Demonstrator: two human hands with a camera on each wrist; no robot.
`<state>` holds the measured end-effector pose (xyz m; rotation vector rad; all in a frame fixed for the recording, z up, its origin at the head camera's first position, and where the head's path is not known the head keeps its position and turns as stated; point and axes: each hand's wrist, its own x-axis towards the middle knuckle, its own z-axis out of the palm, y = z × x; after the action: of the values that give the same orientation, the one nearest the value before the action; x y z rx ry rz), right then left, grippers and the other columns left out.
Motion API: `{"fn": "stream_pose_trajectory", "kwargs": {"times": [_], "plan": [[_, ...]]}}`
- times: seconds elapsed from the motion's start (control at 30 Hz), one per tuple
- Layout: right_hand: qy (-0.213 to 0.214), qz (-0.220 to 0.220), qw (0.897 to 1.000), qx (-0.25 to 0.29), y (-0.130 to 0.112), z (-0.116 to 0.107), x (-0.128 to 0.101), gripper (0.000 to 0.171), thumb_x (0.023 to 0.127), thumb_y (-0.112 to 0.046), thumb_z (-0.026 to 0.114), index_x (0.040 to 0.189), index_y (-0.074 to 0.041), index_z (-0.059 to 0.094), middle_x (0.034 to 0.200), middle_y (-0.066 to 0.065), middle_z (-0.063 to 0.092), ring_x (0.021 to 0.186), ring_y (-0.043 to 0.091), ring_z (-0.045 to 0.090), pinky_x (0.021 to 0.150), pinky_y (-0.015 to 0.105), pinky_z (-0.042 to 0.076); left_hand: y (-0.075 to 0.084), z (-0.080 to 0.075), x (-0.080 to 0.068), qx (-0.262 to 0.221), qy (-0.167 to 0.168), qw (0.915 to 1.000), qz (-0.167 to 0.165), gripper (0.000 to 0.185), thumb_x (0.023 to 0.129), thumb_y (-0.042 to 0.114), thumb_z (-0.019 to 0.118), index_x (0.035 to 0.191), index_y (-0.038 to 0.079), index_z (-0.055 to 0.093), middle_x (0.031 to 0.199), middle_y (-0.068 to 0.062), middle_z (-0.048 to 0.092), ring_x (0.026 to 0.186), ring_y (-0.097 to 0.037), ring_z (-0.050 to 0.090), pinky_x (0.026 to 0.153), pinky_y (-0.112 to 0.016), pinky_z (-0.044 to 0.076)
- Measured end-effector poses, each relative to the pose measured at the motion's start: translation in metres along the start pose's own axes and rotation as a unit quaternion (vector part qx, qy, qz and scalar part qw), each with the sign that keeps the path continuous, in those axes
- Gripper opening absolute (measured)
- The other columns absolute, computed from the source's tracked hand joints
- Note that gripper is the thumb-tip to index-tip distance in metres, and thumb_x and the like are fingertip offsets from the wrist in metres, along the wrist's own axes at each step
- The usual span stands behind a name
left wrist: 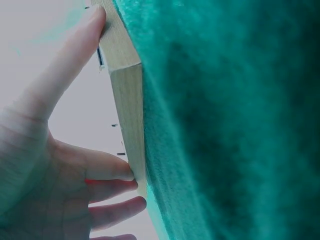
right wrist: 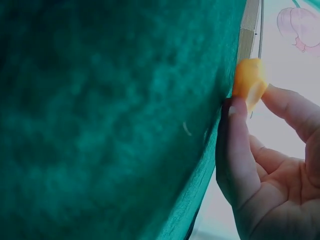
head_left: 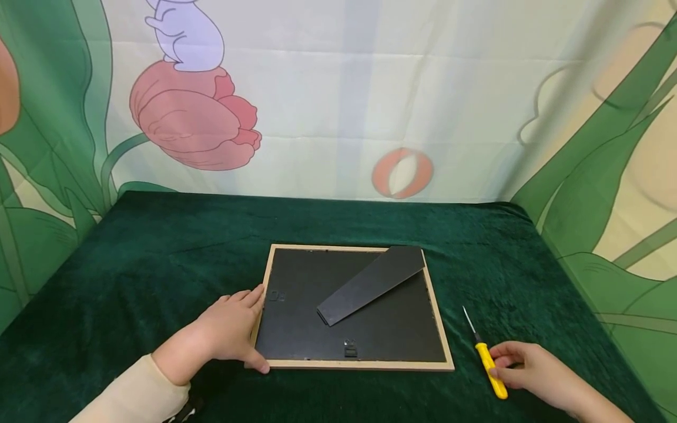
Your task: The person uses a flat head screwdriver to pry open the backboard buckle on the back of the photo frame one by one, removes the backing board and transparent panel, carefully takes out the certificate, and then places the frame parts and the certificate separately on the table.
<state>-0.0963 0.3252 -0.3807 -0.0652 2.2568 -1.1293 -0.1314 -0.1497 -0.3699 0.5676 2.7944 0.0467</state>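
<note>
A picture frame (head_left: 304,276) with a light wood border lies back side up, its black backing showing. The black stand leg (head_left: 372,285) slants across the backing to the upper right corner. At the near left corner, my left hand (head_left: 230,326) rests with fingers spread along the side edge and thumb on the near edge. In the left wrist view the thumb (left wrist: 67,67) and fingertips meet the wooden edge. To the right, my right hand (head_left: 531,370) pinches the yellow handle of a screwdriver (head_left: 489,367) between thumb and fingers; its metal shaft points away from me.
Dark green velvety cloth (head_left: 174,247) covers the table. Behind it hangs a printed curtain (head_left: 317,106) with flowers and leaves, which also borders both sides. Small metal tabs line the inner edge of the border, and hanger fittings (head_left: 350,348) sit on the backing.
</note>
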Motion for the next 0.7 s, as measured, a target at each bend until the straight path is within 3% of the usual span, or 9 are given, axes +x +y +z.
{"fn": "stream_pose_trajectory", "kwargs": {"times": [0.23,0.47,0.7], "plan": [[0.001,0.013,1.0,-0.026,-0.003,0.005,0.0,0.048,0.075,-0.027,0.062,0.104,0.009,0.049,0.078,0.006,0.055,0.068,0.02,0.052,0.058,0.032,0.046,-0.001,0.001,0.0,-0.001,0.006,1.0,0.001,0.121,0.036,0.071,0.064,0.13,0.002,0.031,0.135,-0.013,0.025,0.118,-0.033,0.027,0.091,-0.053,0.023],[0.035,0.031,0.996,-0.07,-0.006,0.011,0.0,0.049,0.07,-0.031,0.067,0.099,0.005,0.05,0.072,0.005,0.052,0.062,0.018,0.052,0.054,0.03,0.046,-0.001,0.002,0.001,-0.008,0.002,1.0,-0.004,0.122,0.035,0.071,0.064,0.132,0.004,0.028,0.136,-0.012,0.024,0.118,-0.031,0.027,0.092,-0.052,0.023],[0.02,0.005,0.997,-0.074,-0.01,0.013,0.0,0.053,0.07,-0.035,0.066,0.101,0.004,0.047,0.069,0.005,0.054,0.061,0.02,0.051,0.052,0.03,0.044,-0.001,0.002,0.001,-0.007,-0.002,1.0,-0.005,0.122,0.035,0.071,0.064,0.131,0.004,0.029,0.136,-0.012,0.024,0.118,-0.031,0.026,0.092,-0.051,0.023]]}}
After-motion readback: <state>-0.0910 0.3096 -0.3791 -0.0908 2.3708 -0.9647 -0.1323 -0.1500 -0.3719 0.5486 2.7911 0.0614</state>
